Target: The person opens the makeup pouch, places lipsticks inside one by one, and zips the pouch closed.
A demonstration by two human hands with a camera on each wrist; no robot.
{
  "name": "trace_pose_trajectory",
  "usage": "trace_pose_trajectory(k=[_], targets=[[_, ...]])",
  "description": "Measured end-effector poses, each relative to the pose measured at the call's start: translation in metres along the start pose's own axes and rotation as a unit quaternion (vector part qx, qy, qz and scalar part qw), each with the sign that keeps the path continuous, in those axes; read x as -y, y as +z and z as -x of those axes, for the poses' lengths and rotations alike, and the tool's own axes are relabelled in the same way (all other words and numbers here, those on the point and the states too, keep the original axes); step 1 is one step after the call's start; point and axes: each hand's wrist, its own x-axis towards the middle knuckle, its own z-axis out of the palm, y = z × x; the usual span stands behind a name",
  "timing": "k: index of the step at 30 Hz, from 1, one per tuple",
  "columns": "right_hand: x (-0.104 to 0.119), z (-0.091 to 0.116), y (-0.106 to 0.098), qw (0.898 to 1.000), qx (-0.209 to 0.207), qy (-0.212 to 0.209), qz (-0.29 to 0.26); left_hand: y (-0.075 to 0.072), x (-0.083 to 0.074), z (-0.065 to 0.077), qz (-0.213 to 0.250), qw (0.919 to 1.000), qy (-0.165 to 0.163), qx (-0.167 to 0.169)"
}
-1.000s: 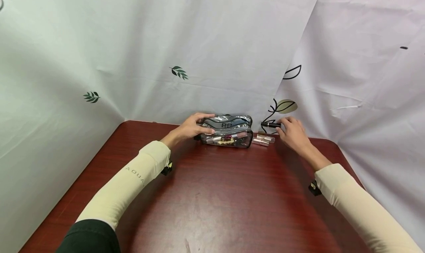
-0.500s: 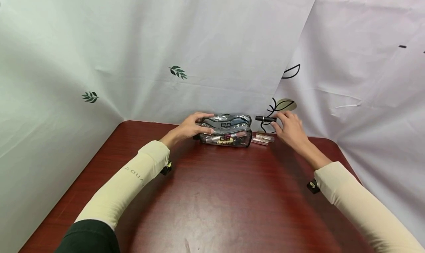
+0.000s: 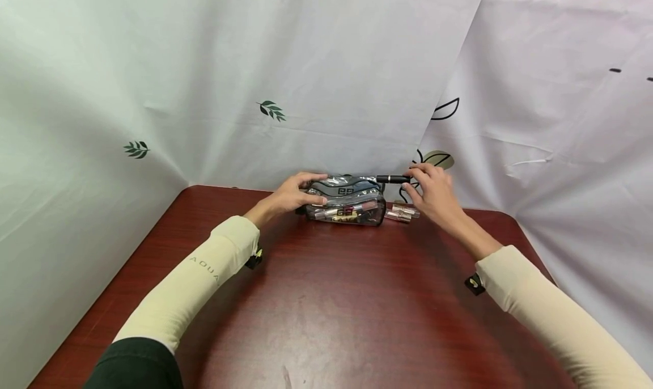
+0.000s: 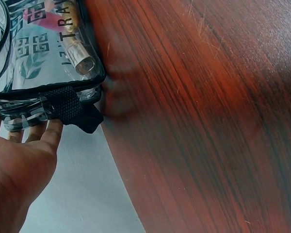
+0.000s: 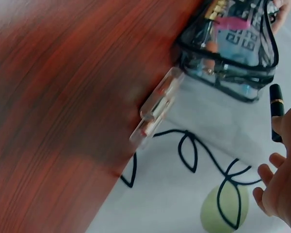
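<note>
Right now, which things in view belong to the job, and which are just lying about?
Apparently in the job:
black tube, pinched in the right grip
clear pouch, held by the left grip

Lying about:
clear tubes beside the pouch, untouched, possibly wanted too
table and patterned cloth, just setting

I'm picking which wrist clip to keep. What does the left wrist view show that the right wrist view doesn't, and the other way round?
Only the left wrist view: the black fabric tab on the end of the clear pouch.

Only the right wrist view: the right hand holding a black tube, clear tubes at the table's edge, and the large green leaf print.

Both: the clear pouch, the red-brown table, white cloth and part of the left hand.
</note>
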Motion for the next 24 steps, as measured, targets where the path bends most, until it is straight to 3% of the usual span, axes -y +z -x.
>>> trace_pose_trajectory(k=[7, 24], targets=[[0.017, -0.005, 0.006, 0.999, -0.01, -0.044, 0.009, 0.0, 0.0, 0.0, -0.003, 1.0, 0.005, -0.002], [0.033, -0.011, 0.02, 0.999, 0.008, -0.04, -0.006, 0.0, -0.001, 0.001, 0.001, 1.0, 0.004, 0.0]])
